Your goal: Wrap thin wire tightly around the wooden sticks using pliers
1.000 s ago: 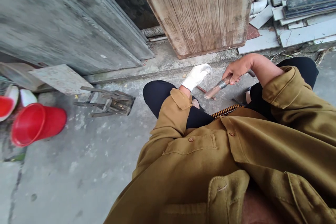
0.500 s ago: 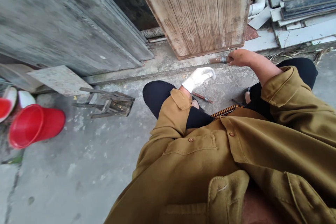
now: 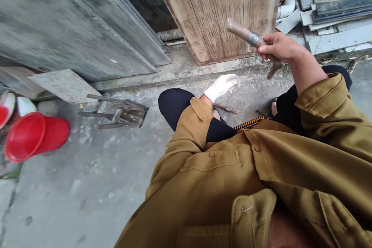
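My right hand (image 3: 280, 48), bare, grips a brown forked wooden stick (image 3: 240, 30) with wire wound around its middle. The stick is lifted clear of the ground, one end pointing up and left in front of the wooden door panel (image 3: 221, 11). A shorter forked end sticks out below my fingers. In a white glove, my left hand (image 3: 222, 86) is low over the concrete between my knees, its fingers curled; whether anything is inside them cannot be seen. Just below it a thin reddish-brown rod (image 3: 225, 108) with a metal band lies on the ground.
Stacked tile and board pieces (image 3: 338, 19) and a white pipe elbow (image 3: 287, 6) are at the right. A small wooden stool (image 3: 124, 114) lies at the left, near a flat board (image 3: 62, 87) and a tipped red bucket (image 3: 37, 135). A concrete ledge (image 3: 128, 79) runs along the wall.
My right hand has risen from near the ledge, bringing the forked stick up in front of the panel. My left hand has stayed almost in place.
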A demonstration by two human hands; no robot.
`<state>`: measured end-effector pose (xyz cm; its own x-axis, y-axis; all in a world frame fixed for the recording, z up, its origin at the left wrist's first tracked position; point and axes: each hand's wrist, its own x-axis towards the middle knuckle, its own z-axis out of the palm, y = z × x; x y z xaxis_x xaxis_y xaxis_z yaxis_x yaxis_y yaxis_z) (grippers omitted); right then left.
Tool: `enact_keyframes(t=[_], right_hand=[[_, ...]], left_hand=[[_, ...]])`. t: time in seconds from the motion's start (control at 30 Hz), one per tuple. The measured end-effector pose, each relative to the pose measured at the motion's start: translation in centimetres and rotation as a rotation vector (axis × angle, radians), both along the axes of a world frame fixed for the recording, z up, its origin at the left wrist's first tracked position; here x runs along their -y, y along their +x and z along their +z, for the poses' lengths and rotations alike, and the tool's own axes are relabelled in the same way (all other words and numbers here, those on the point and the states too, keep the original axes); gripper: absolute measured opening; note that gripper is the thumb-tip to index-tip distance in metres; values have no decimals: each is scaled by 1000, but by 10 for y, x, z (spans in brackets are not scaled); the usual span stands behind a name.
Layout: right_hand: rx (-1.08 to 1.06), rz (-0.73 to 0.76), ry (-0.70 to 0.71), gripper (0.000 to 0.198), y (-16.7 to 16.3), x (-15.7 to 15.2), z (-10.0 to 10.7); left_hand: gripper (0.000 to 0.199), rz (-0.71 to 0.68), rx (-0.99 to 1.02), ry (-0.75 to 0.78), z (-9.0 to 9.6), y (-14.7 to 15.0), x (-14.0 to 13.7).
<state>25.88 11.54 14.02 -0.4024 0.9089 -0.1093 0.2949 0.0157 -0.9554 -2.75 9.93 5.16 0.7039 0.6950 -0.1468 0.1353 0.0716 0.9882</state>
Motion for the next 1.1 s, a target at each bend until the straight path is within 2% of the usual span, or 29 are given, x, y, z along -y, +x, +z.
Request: enact_keyframes(t=[0.07,0.13,0.23,0.3,0.37,0.43,0.5,0.53,0.6,0.63,0.7,0.77,0.83,0.9,0.93,1.0,1.03,1.1], right_hand=[[243,-141,-35,25,-6,-4,-10],[517,-171,-33,15,-17,-6,-20],[895,-51,46,16,-32,-6,-31],[1039,145,42,16,-38,-3,-34],[1066,423,-75,11,-42,1,-35],[979,679,-242,9,-42,6,-33],[807,828,-365,12,-39,10,-26],[696,842,-388,18,-36,12,-21],[439,754,-356,34,-27,11,-13],[293,644,-294,40,-21,10,-10],[10,336,-126,44,-11,4,-8],[-107,23,-13,38,-5,-4,-13],[53,-185,10,28,-7,-9,-21],[444,-214,6,21,-16,-11,-31],[653,-154,-3,19,-22,-9,-35],[973,93,-72,16,-35,-3,-41],[1041,258,-149,12,-41,1,-43],[1019,554,-320,6,-50,9,-44]], left_hand=[[21,-45,-21,-12,2,2,2],[20,-89,-64,11,5,3,4],[22,-130,-150,107,8,2,5],[24,-133,-193,209,7,-1,3],[24,-91,-217,318,2,-5,0],[22,-26,-236,383,-4,-8,-5],[21,25,-231,383,-9,-10,-10],[21,47,-215,364,-11,-11,-11],[23,90,-169,304,-13,-9,-13],[25,106,-147,262,-13,-8,-12],[27,100,-110,168,-12,-4,-8],[26,16,-77,86,-9,0,-1],[25,-104,-53,56,-6,3,5],[26,-196,-59,87,-2,4,7],[26,-217,-75,120,-1,3,7],[26,-192,-123,201,1,1,4],[25,-153,-143,235,1,-1,2],[22,-46,-170,273,-1,-6,-4]])
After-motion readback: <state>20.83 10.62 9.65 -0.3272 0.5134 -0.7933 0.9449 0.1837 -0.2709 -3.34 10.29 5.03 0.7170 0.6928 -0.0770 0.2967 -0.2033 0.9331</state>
